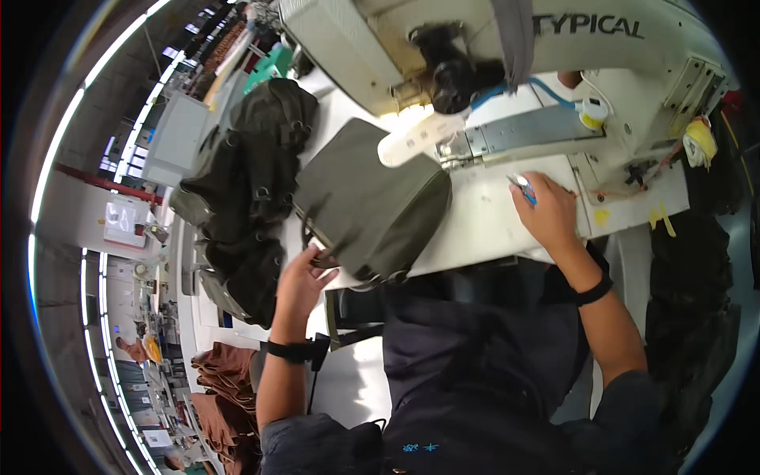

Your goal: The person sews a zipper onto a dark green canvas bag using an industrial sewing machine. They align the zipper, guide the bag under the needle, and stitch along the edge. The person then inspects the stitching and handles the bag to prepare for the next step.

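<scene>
A dark olive bag (368, 194) lies on the white sewing machine table, its upper right edge beside the machine's needle area. At the bag's lower left corner, my left hand (299, 286) has its fingers curled at a dark strap (323, 255) and looks closed on it. My right hand (548, 212) rests on the table to the right of the bag. Its fingers are closed around small thread snips (526, 192) with blue on them, the tips pointing to the upper left. The palm covers most of the snips.
The large sewing machine (633, 55) spans the top and right. More dark olive bags (253, 182) are heaped to the left. Brown pieces (226, 396) are stacked at the lower left. Dark material (689, 317) hangs at the right. A yellow-and-white spool (592, 115) sits by the machine.
</scene>
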